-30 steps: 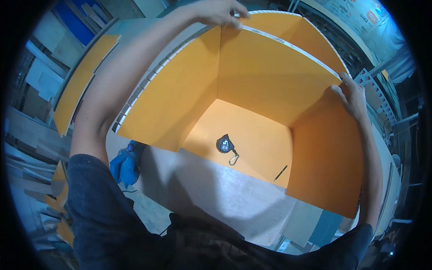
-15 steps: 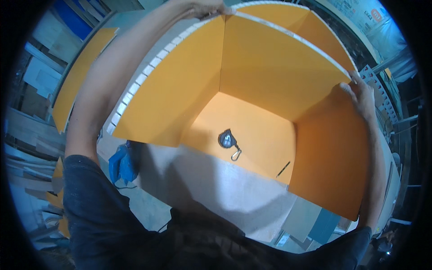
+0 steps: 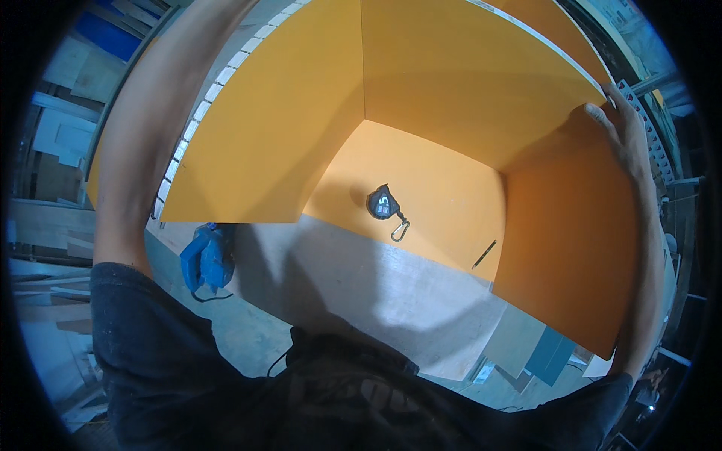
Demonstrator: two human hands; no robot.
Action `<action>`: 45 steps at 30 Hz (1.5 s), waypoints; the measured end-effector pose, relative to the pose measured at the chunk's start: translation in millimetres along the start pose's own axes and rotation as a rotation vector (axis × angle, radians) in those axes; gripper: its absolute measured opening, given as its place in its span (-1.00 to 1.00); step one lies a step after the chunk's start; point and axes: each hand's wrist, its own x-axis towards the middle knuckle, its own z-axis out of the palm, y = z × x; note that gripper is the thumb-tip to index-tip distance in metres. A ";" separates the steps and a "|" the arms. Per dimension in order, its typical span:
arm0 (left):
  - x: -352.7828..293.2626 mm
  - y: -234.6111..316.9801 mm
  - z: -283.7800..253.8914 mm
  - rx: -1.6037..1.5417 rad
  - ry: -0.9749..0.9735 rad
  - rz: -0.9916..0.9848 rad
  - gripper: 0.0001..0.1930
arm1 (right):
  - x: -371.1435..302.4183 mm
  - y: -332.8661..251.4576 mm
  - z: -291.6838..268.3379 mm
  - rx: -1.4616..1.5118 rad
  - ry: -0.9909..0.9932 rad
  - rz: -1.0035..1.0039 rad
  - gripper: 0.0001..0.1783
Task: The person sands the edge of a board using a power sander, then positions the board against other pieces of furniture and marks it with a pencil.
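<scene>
A large orange-panelled cabinet box (image 3: 444, 83) stands in front of me, its front side toward me. My right hand (image 3: 623, 128) grips the top edge at its right corner, the thumb on the inner side and the fingers over the rim. My left forearm (image 3: 162, 98) reaches along the left panel (image 3: 256, 150) and leaves through the top of the view; the left hand is hidden beyond it. On the orange bottom panel (image 3: 444, 195) lie a black rounded case (image 3: 382, 203) with a metal carabiner (image 3: 400, 230) and a thin dark pen-like stick (image 3: 483, 255).
A blue corded power tool (image 3: 208, 259) rests on the pale worktop (image 3: 406, 293) at the left. Grey and teal boards (image 3: 549, 355) lie lower right. Stacked panels and offcuts (image 3: 64, 135) line the left side. Another orange compartment (image 3: 549, 22) lies beyond the back panel.
My view has shifted: the box's back edge sits higher, and my left hand has gone out of the top of the picture. The right hand keeps its hold at the corner.
</scene>
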 end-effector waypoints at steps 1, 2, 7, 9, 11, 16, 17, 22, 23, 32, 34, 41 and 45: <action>0.3 -0.4 -1.4 0.056 0.007 0.001 -0.80 | -0.3 1.1 -0.9 -0.019 -0.002 -0.006 -0.37; -1.9 0.7 -2.0 0.114 0.017 -0.001 -0.79 | -0.1 1.1 -0.3 -0.011 -0.010 0.001 -0.38; -2.5 -0.1 5.9 0.077 0.085 0.020 -0.78 | 0.8 -5.5 0.5 0.025 -0.049 0.038 -0.30; 0.2 -1.6 7.8 0.033 0.095 0.034 -0.79 | 1.5 5.9 2.8 -0.040 -0.010 0.006 -0.25; -0.2 -1.1 3.2 0.037 0.066 0.012 -0.81 | 1.6 12.4 5.7 -0.053 0.015 -0.014 -0.21; -15.3 12.6 13.8 0.088 0.060 0.045 -0.82 | -7.0 20.0 7.6 -0.061 0.042 -0.026 -0.23; -21.6 15.3 11.6 0.110 0.054 0.051 -0.82 | -6.3 16.9 6.7 -0.011 0.030 -0.025 -0.24; 0.6 -10.9 -1.3 -0.067 0.044 -0.001 -0.81 | 3.5 7.1 11.2 0.080 0.037 -0.074 -0.31; -5.7 -3.9 5.4 -0.054 0.061 0.027 -0.81 | -2.9 9.6 6.3 0.048 0.030 -0.063 -0.31; -32.3 10.6 26.5 0.139 0.201 0.293 -0.82 | -18.8 -11.0 -3.3 0.191 -0.024 -0.002 -0.46; -51.6 19.2 38.6 0.236 0.208 0.453 -0.67 | -17.9 -19.2 -17.1 0.057 0.014 -0.025 -0.50; -44.1 2.7 38.2 0.498 0.070 0.668 -0.56 | -6.7 -17.6 -7.7 -0.041 0.068 -0.088 -0.48; -51.3 14.5 51.3 0.544 0.091 0.627 -0.58 | -7.5 -16.5 -7.6 -0.022 0.061 -0.090 -0.51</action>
